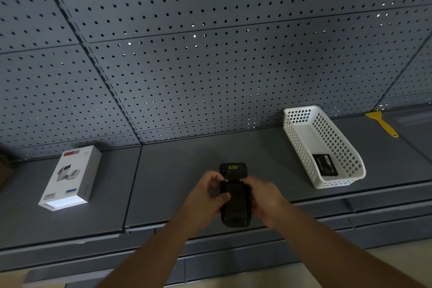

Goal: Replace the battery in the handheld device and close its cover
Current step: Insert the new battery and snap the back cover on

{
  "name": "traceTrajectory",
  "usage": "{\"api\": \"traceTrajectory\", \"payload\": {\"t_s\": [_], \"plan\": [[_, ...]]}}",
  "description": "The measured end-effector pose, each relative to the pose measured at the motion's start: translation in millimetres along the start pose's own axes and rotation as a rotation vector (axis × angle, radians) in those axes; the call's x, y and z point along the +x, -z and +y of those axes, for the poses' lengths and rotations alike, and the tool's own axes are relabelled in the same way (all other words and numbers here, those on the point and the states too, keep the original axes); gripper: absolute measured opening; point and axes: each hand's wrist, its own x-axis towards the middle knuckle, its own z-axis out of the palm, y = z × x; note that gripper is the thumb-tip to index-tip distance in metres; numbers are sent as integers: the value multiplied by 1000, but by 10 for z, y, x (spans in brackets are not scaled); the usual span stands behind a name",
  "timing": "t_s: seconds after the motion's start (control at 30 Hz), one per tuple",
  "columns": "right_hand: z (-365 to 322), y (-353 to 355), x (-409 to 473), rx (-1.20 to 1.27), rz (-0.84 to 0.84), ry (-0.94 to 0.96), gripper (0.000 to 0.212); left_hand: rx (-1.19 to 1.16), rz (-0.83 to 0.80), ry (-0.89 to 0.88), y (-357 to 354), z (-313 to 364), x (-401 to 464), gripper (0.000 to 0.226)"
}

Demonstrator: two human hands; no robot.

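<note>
A black handheld device (pixel 233 192) lies back-up on the grey shelf, lengthwise away from me, with its dark cover in place on its back. My left hand (pixel 208 196) grips its left side, thumb across the cover and fingertips near the upper left corner. Gripping the right side is my right hand (pixel 264 199), fingertips at the cover's upper right corner. A black battery (pixel 325 165) with a label lies inside the white basket (pixel 301 145) to the right.
A white product box (pixel 70 177) lies on the shelf at left. A yellow scraper (pixel 383 123) rests at the far right against the pegboard back wall. The shelf's front edge (pixel 210 229) runs just below the device.
</note>
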Motion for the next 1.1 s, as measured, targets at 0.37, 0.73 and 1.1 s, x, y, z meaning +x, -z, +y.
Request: {"api": "traceTrajectory", "payload": {"t_s": [0.37,0.73,1.1], "plan": [[-104,-48,-49,35,-42,71,38,24,128,50,-131,83,14,48],[-113,-17,-45,27,-190,192,38,-130,143,126,-178,263,67,20],[-11,53,286,-280,-103,215,20,-552,163,286,-174,199,87,44]]}}
